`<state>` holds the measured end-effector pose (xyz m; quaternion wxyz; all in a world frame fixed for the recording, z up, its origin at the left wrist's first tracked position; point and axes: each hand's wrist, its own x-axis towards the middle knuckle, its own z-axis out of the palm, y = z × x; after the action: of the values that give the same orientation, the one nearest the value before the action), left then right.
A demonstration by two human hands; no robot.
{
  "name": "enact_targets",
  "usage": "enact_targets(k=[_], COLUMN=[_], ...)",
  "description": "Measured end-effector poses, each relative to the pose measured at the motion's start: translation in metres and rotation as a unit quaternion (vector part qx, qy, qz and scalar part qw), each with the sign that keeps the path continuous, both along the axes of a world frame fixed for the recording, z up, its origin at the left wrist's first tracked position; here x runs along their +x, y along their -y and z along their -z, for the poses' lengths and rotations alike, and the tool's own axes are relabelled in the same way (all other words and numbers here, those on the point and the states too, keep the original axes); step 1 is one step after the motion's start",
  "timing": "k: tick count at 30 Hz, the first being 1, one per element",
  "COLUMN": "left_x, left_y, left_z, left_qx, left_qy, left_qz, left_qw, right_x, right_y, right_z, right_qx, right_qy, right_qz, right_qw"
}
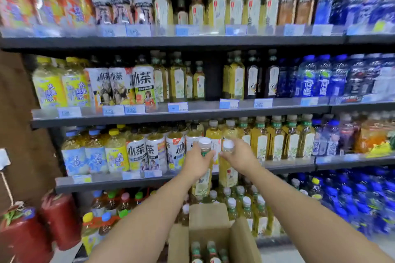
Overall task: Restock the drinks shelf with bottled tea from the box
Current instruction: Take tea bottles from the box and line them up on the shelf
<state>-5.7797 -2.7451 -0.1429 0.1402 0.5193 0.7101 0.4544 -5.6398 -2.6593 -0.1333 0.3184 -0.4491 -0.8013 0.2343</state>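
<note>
Bottled tea is held upright in front of the drinks shelf [119,184]. The left hand [196,161] grips the first tea bottle [202,184] by its neck, and the right hand [238,153] grips the second tea bottle [228,174] likewise. More bottles [211,250] stand in the open cardboard box [210,213] below.

I see blue water bottles [361,203] crowding the right end of the lowest shelf [111,183], two red cylinders [61,222] at the lower left under a brown panel [17,102], and pale price tags [177,106] along the front edges.
</note>
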Motion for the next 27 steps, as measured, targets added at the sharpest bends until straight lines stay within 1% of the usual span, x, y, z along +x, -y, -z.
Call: enact_targets(k=[6, 8, 10, 14, 17, 20, 24, 27], left_x=[-0.001, -0.001, -0.003, -0.011, -0.021, -0.036, -0.057, -0.072], left_y=[-0.005, -0.007, -0.012, -0.027, -0.042, -0.062, -0.088, -0.112], left_z=[-0.123, -0.158, -0.188, -0.236, -0.255, -0.261, -0.252, -0.238], left_qx=[0.084, 0.106, 0.133, 0.172, 0.194, 0.202, 0.198, 0.184], left_qy=[0.002, -0.008, -0.012, -0.005, -0.011, -0.021, -0.036, -0.032], left_qz=[0.004, 0.015, 0.029, 0.050, 0.061, 0.065, 0.072, 0.064], left_qw=[0.996, 0.994, 0.991, 0.984, 0.979, 0.977, 0.977, 0.980], right_x=[0.015, 0.017, 0.017, 0.012, 0.005, -0.005, -0.024, -0.040], right_y=[-0.002, -0.009, -0.015, -0.029, -0.044, -0.064, -0.092, -0.117], right_z=[-0.127, -0.163, -0.195, -0.239, -0.257, -0.264, -0.256, -0.243], right_qx=[0.073, 0.103, 0.123, 0.143, 0.168, 0.169, 0.173, 0.159], right_qy=[-0.057, -0.061, -0.069, -0.127, -0.144, -0.147, -0.131, -0.116], right_qz=[-0.006, -0.005, -0.011, -0.038, -0.057, -0.076, -0.077, -0.070], right_qw=[0.996, 0.993, 0.990, 0.981, 0.974, 0.972, 0.973, 0.978])
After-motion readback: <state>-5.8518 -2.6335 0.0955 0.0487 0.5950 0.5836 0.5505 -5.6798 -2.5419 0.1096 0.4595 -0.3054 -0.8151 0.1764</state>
